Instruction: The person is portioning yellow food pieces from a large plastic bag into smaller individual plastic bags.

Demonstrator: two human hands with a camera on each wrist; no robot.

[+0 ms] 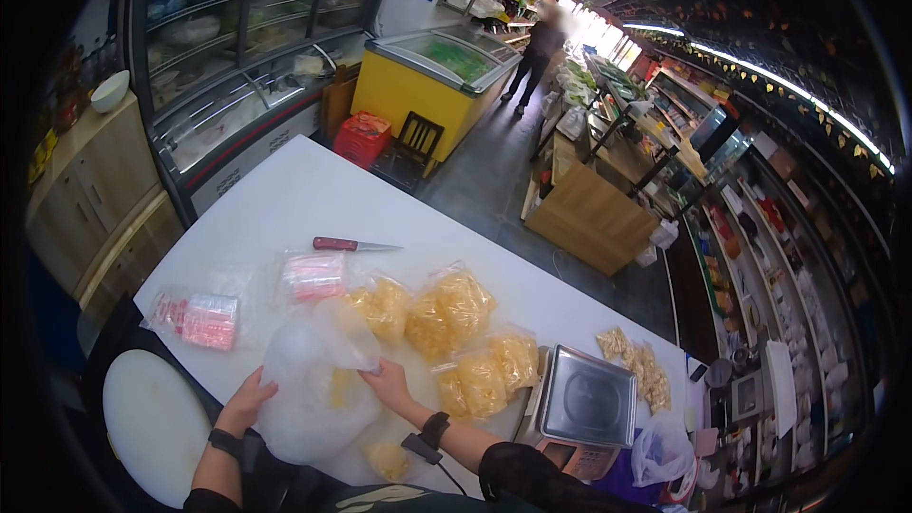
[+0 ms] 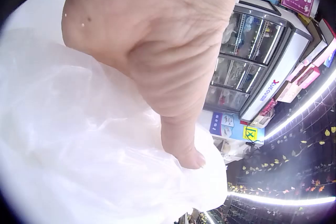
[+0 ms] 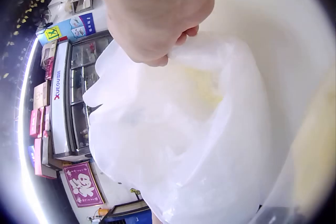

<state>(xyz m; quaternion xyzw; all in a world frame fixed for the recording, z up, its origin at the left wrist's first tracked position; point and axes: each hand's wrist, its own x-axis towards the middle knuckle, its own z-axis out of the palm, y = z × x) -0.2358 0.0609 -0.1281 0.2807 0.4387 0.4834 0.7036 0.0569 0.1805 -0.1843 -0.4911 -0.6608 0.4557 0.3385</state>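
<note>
A large, puffed-out translucent white plastic bag [image 1: 309, 394] stands between my two hands over the near side of the white table. My right hand [image 1: 388, 385] grips its rim with curled fingers, and the right wrist view shows the fist [image 3: 157, 24] at the bag's edge. On the opposite side my left hand [image 1: 247, 399] holds the bag, thumb [image 2: 181, 140] lying along the plastic and the other fingers hidden. Something yellow [image 3: 207, 87] shows through the film. Clear bags of yellow food pieces [image 1: 451, 309] lie just beyond my right hand, and a small yellow bundle [image 1: 388, 462] lies near my body.
A red-handled knife [image 1: 337, 244] and packs of pink-edged clear bags [image 1: 313, 275] lie on the white table [image 1: 285, 190]. To the right stand a scale [image 1: 589, 394] and bags of pale pieces [image 1: 646, 375]. A round white board [image 1: 157, 427] is at left. Across the aisle stands a person [image 1: 541, 47].
</note>
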